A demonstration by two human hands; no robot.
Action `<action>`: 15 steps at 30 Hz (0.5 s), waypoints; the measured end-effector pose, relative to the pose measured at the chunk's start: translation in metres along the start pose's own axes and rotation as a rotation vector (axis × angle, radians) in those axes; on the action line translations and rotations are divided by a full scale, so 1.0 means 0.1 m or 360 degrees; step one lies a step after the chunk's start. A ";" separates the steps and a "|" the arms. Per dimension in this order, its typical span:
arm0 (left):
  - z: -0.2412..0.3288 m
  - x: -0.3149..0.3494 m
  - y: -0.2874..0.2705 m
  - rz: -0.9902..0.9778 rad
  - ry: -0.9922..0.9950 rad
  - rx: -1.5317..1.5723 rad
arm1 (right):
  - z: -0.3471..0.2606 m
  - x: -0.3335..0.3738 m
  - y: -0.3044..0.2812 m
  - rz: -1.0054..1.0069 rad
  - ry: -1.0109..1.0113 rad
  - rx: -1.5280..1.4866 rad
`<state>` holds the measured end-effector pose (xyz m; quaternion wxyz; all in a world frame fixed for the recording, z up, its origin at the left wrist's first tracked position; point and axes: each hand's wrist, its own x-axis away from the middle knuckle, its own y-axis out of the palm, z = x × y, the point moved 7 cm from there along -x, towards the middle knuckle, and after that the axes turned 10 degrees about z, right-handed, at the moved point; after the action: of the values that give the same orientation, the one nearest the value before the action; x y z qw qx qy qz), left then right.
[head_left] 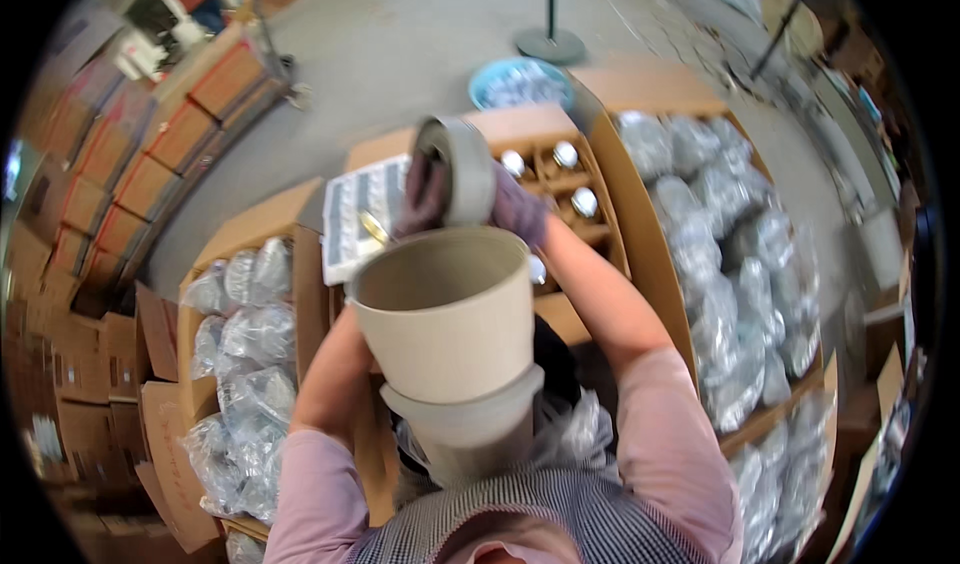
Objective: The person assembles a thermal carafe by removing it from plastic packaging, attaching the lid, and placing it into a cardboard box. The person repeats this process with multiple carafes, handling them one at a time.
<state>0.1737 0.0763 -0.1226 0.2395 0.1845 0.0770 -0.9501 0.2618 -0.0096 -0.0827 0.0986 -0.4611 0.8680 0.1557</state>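
Both my hands wear dark purple gloves and are raised in front of me. Between them is a grey round, hollow piece (pixel 468 174), tipped on its side; its exact kind I cannot make out. My left hand (pixel 425 194) grips it at its open side, fingers partly in shadow. Around the opposite side close the fingers of my right hand (pixel 518 207). Nearer to me stands a beige tapered bucket (pixel 445 334), its inside visible and bare. Beneath it sits a second, greyer vessel (pixel 465 429), with clear plastic wrap (pixel 585 429) at its right.
Behind my hands, a divided carton (pixel 600 234) holds silver-topped items, with a printed sheet (pixel 365 214) at its left. Cartons of plastic-wrapped pieces flank me, left (pixel 250 314) and right (pixel 715 254). A blue basin (pixel 520 84) and a pole base (pixel 550 46) stand on the floor beyond.
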 end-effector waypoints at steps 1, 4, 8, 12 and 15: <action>0.11 -0.02 -0.03 -0.0024 0.0086 -0.0088 | -0.31 0.12 0.06 -0.0174 -0.0482 0.0141; 0.31 -0.03 0.22 -0.0220 0.0822 -0.0714 | 0.02 0.11 -0.36 -0.0198 -0.0454 0.0322; 0.23 0.12 0.25 -0.0192 0.1414 -0.1462 | 0.67 0.12 -0.58 -0.0221 -0.0159 0.0193; -0.05 0.28 -0.16 0.0213 0.0461 -0.0659 | 0.55 0.42 -0.75 0.0323 -0.0141 0.1236; -0.21 0.23 -0.53 0.0593 -0.0116 0.0184 | 1.34 0.88 -1.10 -0.0020 0.0496 0.2406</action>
<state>0.1357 0.1174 -0.1479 0.4029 0.1744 -0.0219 -0.8982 0.3084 -0.0867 -0.2550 0.2644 -0.2900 0.7396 -0.5468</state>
